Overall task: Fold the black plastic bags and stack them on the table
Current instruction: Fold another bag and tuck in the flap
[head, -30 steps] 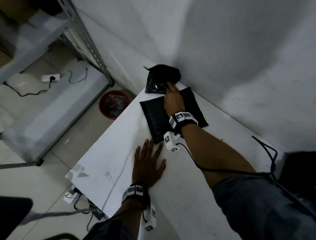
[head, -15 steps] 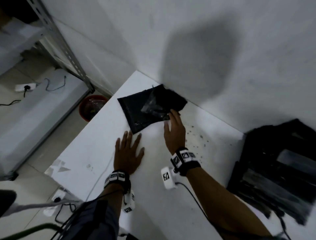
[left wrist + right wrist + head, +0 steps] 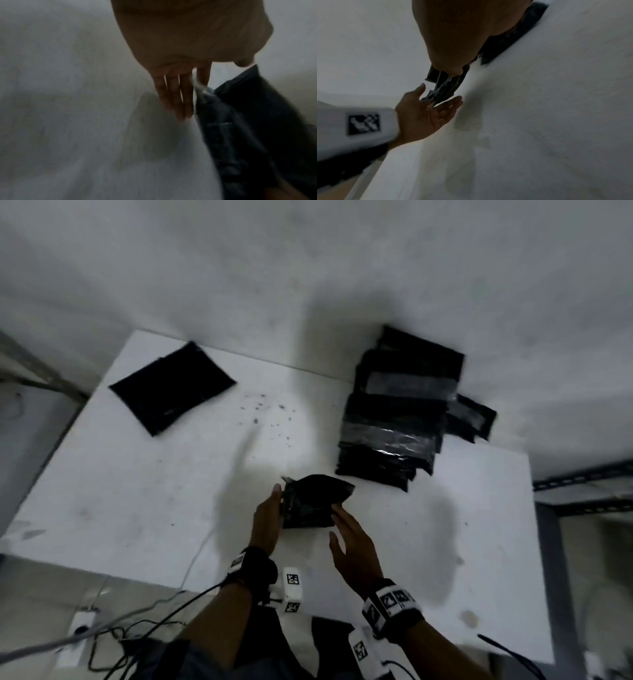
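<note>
Right hand [image 3: 354, 546] pinches the near right edge of a crumpled bag [image 3: 313, 501], fingers curled onto it. Left hand [image 3: 267, 520], fingers straight, flat against the bag's left side. Bag sits between both hands on the white surface [image 3: 137, 491]. Stack [image 3: 397, 412] lies beyond the right hand; folded bag [image 3: 171, 386] well beyond the left.

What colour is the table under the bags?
White, with dark specks; the table shows best in the head view.
</note>
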